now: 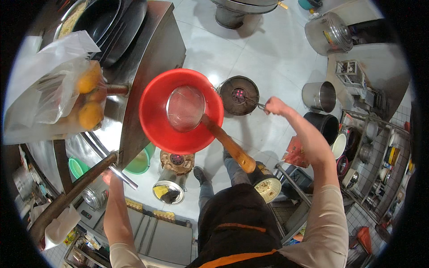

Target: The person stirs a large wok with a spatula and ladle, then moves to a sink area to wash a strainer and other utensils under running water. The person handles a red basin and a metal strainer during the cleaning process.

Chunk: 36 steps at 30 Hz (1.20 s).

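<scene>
My right hand (pixel 275 106) is closed around the looped handle of thin metal tongs (pixel 261 106). Their far end reaches over a round stove (pixel 243 110) on the floor. A perforated briquette (pixel 239 95) glows pink through its holes in the stove's middle. My left hand (pixel 106 176) is mostly hidden behind a brown bar (pixel 88 174) and a shiny metal tube (pixel 125 179), so its grip cannot be made out. Between my arms is a red plastic basin (pixel 152 134). Across it lies a wire-mesh strainer (pixel 185 109) whose wooden handle (pixel 231 142) points toward me.
A steel counter (pixel 161 37) at left bears dark pans (pixel 100 20); a plastic bag of orange fruit (pixel 89 115) is nearer. A second stove (pixel 177 158) and a steel bowl (pixel 168 192) stand by my feet. Pots (pixel 319 96) and a rack (pixel 375 167) line the right.
</scene>
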Each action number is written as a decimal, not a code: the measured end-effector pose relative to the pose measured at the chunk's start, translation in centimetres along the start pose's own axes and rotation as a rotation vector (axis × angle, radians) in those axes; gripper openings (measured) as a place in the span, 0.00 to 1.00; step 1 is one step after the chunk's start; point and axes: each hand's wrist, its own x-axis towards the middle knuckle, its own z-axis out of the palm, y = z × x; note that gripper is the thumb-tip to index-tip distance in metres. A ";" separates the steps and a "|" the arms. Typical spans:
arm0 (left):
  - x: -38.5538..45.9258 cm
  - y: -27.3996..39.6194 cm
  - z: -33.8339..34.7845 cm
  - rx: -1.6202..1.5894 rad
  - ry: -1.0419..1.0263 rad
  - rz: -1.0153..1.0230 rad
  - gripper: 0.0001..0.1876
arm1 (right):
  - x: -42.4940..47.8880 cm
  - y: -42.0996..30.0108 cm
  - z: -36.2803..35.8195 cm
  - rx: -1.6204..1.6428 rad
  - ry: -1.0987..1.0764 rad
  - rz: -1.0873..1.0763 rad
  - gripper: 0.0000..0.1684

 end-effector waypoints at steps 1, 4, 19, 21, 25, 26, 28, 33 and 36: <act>0.8 -0.7 0.1 -0.029 0.002 0.015 0.36 | 1.1 -1.9 -0.9 0.036 -0.043 0.032 0.10; 0.6 0.3 0.1 -0.164 -0.028 -0.018 0.30 | 4.7 -3.0 -1.9 0.222 -0.122 0.120 0.08; 2.7 -2.2 2.4 0.160 0.181 0.283 0.41 | -4.6 0.1 -4.9 0.702 -0.241 0.193 0.03; 6.0 -4.9 5.0 0.432 0.359 0.430 0.42 | -7.7 1.1 -5.4 0.760 -0.220 0.177 0.03; 6.1 -3.5 6.3 0.234 0.359 0.238 0.29 | -16.4 0.6 -5.4 0.865 -0.147 0.169 0.16; 7.3 -4.3 7.4 0.191 0.380 0.273 0.23 | -17.5 1.6 -4.8 0.857 -0.191 0.154 0.23; 6.6 -3.8 7.6 0.113 0.368 0.253 0.22 | -20.7 0.8 -3.0 0.828 -0.163 0.176 0.23; 0.0 1.3 2.1 -0.029 0.151 0.073 0.21 | -27.5 -0.6 6.9 0.811 -0.141 0.240 0.25; 3.5 -0.9 4.5 -0.106 0.300 0.110 0.20 | -28.2 -1.1 13.1 0.878 -0.224 0.235 0.22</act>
